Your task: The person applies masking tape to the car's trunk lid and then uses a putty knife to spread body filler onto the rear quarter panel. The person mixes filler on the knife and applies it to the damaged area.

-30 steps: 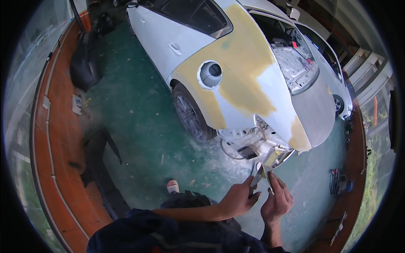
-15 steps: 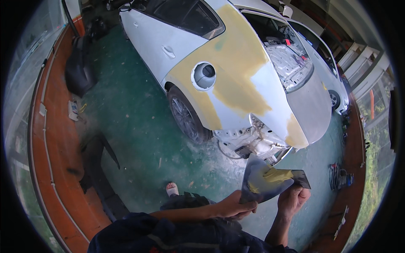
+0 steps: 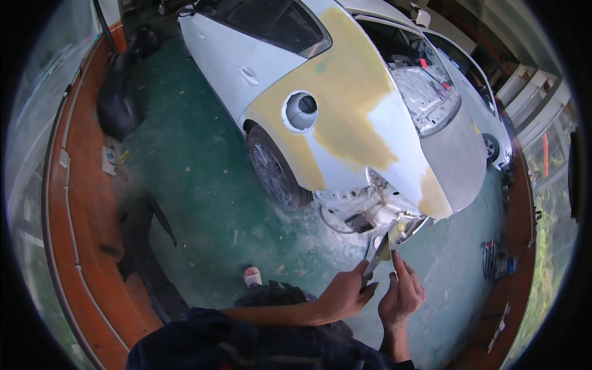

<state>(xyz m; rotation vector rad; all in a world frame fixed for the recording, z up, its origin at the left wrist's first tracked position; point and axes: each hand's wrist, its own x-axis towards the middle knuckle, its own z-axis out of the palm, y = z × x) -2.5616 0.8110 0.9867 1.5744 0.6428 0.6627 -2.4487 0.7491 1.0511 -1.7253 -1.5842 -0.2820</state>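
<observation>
My left hand (image 3: 343, 295) is closed on a dark palette plate (image 3: 374, 259), now tilted nearly edge-on. Yellow putty (image 3: 386, 251) shows on the face turned to the right. Beside it my right hand (image 3: 402, 295) pinches a thin spreader (image 3: 393, 237) against the plate's putty side; little more than its edge shows. Beyond both hands stands a white car, its rear quarter panel (image 3: 348, 92) patched with smooth tan filler. The round fuel-filler opening (image 3: 301, 111) is uncovered, and bare metal (image 3: 370, 203) shows at the rear corner.
A dark bumper-like part (image 3: 151, 259) lies on the green floor (image 3: 197, 179) by the orange left wall (image 3: 77, 203). Another black part (image 3: 117, 102) leans farther back. Coiled cables (image 3: 490, 259) sit at the right wall. A second car (image 3: 490, 145) stands behind.
The palette plate has turned from broadly facing me to nearly edge-on. My right hand has moved left, bringing the spreader upright against the plate.
</observation>
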